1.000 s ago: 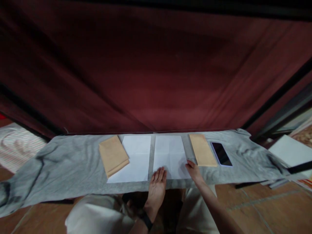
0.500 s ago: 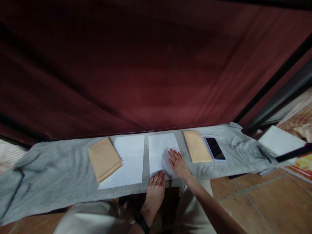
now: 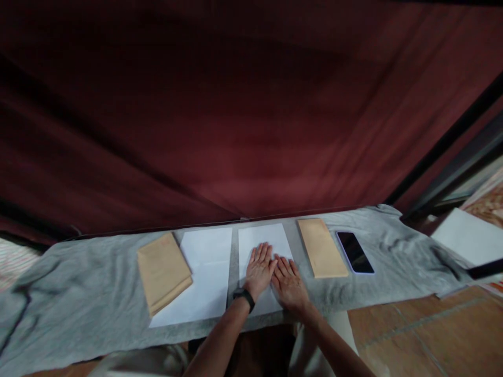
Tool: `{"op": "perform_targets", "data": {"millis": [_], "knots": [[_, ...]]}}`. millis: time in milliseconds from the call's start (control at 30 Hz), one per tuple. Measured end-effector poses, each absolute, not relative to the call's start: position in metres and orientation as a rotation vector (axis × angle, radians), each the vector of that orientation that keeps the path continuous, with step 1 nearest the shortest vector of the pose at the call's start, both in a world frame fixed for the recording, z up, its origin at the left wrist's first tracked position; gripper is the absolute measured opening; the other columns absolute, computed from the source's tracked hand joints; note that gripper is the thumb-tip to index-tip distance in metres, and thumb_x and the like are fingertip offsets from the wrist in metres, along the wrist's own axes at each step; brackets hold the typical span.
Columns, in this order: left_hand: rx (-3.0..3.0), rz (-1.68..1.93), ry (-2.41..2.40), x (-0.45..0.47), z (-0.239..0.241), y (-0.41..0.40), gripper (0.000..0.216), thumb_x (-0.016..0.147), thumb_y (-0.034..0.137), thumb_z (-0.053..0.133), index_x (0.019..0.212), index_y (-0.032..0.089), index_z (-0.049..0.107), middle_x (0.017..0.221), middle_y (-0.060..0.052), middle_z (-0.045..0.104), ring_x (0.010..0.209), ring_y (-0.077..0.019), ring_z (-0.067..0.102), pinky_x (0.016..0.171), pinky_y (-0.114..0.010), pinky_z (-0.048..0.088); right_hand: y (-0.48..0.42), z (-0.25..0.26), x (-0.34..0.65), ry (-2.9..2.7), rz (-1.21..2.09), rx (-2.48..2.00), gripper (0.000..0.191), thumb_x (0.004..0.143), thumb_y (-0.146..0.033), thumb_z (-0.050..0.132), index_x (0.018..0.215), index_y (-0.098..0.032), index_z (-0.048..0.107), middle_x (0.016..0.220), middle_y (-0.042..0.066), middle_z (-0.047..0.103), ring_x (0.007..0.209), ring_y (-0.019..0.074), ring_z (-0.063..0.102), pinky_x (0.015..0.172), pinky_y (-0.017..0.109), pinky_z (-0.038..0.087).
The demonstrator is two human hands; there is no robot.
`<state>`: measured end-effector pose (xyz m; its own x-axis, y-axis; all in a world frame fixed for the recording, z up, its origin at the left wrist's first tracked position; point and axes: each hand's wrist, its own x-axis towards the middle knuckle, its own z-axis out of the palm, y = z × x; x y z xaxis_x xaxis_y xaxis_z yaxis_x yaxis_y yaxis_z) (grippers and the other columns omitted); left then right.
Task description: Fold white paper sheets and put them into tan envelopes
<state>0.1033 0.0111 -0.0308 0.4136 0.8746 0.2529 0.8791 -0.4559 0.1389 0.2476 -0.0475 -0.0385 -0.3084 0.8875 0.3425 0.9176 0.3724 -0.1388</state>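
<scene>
Both hands rest side by side on a white sheet of paper (image 3: 251, 238) that lies on a grey cloth. My left hand (image 3: 259, 269), with a dark band at its wrist, lies flat near the sheet's middle, fingers stretched forward. Close against it, my right hand (image 3: 288, 283) is also flat, covering the sheet's right part. Left of them is a second white sheet (image 3: 210, 277), partly covered by a folded brown paper envelope (image 3: 163, 269). Just right of my right hand lies another brown envelope (image 3: 322, 248), narrower and straight.
A phone (image 3: 356, 252) with a pale purple edge lies right of the narrow envelope. The grey cloth (image 3: 86, 293) covers the long surface. A dark red fabric (image 3: 251, 131) rises behind it. Tiled floor (image 3: 408, 335) and a white board-like object (image 3: 471, 235) are at the right.
My left hand has moved forward from the sheet's near edge to its middle, next to my right hand. The right hand has stayed flat on the sheet, a little nearer its front edge.
</scene>
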Motion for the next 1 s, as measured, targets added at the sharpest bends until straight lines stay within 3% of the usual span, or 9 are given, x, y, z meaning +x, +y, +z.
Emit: {"op": "perform_targets", "data": {"millis": [233, 400, 533, 800, 1000], "knots": [[-2.4, -0.423, -1.835, 0.081, -0.032, 0.053, 0.057, 0.103, 0.038, 0.029, 0.152, 0.011, 0.037, 0.158, -0.015, 0.038, 0.149, -0.0251, 0.03, 0.122, -0.049, 0.025, -0.049, -0.033, 0.245, -2.21, -0.028, -1.569, 0.05, 0.1, -0.029, 0.043, 0.149, -0.022, 0.045, 0.153, 0.009, 0.047, 0.141, 0.027, 0.044, 0.119, 0.051, 0.029], [-2.249, -0.401, -1.982, 0.074, -0.032, 0.038, 0.059, 0.102, 0.033, 0.029, 0.15, 0.0, 0.036, 0.158, -0.02, 0.036, 0.15, -0.0277, 0.027, 0.123, -0.047, 0.024, -0.047, -0.032, 0.249, -2.199, 0.004, -1.558, 0.049, 0.102, -0.029, 0.04, 0.151, -0.022, 0.043, 0.154, 0.009, 0.045, 0.141, 0.0259, 0.043, 0.119, 0.049, 0.028], [-2.369, -0.432, -1.83, 0.074, -0.037, 0.004, 0.057, 0.102, 0.032, 0.03, 0.155, 0.01, 0.031, 0.16, -0.013, 0.035, 0.151, -0.0238, 0.026, 0.123, -0.047, 0.026, -0.023, -0.029, 0.248, -2.25, 0.048, -1.51, 0.051, 0.104, -0.029, 0.034, 0.154, -0.02, 0.036, 0.156, 0.007, 0.042, 0.145, 0.022, 0.038, 0.12, 0.045, 0.03], [-2.386, -0.441, -1.837, 0.075, -0.033, -0.008, 0.056, 0.101, 0.03, 0.031, 0.153, 0.011, 0.034, 0.158, -0.013, 0.038, 0.149, -0.0249, 0.03, 0.121, -0.05, 0.029, 0.049, -0.039, 0.23, -2.343, -0.007, -1.483, 0.048, 0.106, -0.035, 0.033, 0.152, -0.024, 0.041, 0.157, 0.008, 0.04, 0.145, 0.0228, 0.037, 0.12, 0.048, 0.025], [-2.37, -0.454, -1.872, 0.076, -0.034, -0.008, 0.058, 0.101, 0.035, 0.034, 0.154, 0.012, 0.034, 0.159, -0.014, 0.036, 0.149, -0.0257, 0.03, 0.121, -0.05, 0.028, 0.089, -0.044, 0.254, -2.257, -0.048, -1.65, 0.052, 0.105, -0.037, 0.032, 0.152, -0.016, 0.04, 0.156, 0.013, 0.041, 0.146, 0.025, 0.036, 0.12, 0.046, 0.024]]}}
